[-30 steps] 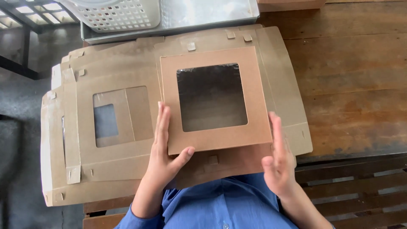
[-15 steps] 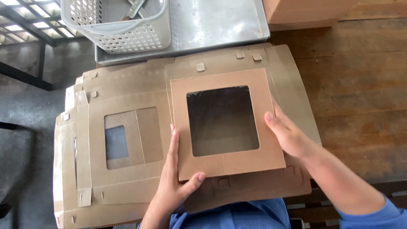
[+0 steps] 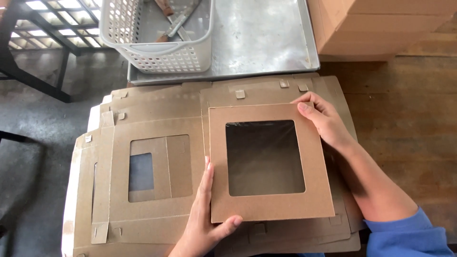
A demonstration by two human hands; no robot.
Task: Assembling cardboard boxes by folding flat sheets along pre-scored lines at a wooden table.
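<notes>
Left hand [image 3: 207, 216], at the lower middle of the frame, grips the lower left corner of a square brown cardboard frame [image 3: 266, 209]: the fingers lie straight along the frame's left edge and the thumb presses on top of its bottom strip, so the hand is partly closed around the card. Right hand [image 3: 323, 121], right of centre, has its fingers curled over the frame's upper right corner, the thumb side hidden behind the card; its forearm runs down to a blue sleeve [image 3: 409, 235] in the lower right corner.

That cardboard frame sits in the middle of the frame, with 1 large square window cut through it, covered by what looks like clear film. It lies flat on a stack of flattened cardboard box blanks [image 3: 152, 176] that fills the lower left and centre; the top blank at left also has a square window.

Above the stack, in the upper middle, a metal tray [image 3: 266, 43] holds a white perforated plastic basket [image 3: 157, 50] with tools inside, too unclear to name. Brown cardboard boxes [image 3: 381, 24] stand in the upper right on a wooden table [image 3: 404, 119].
</notes>
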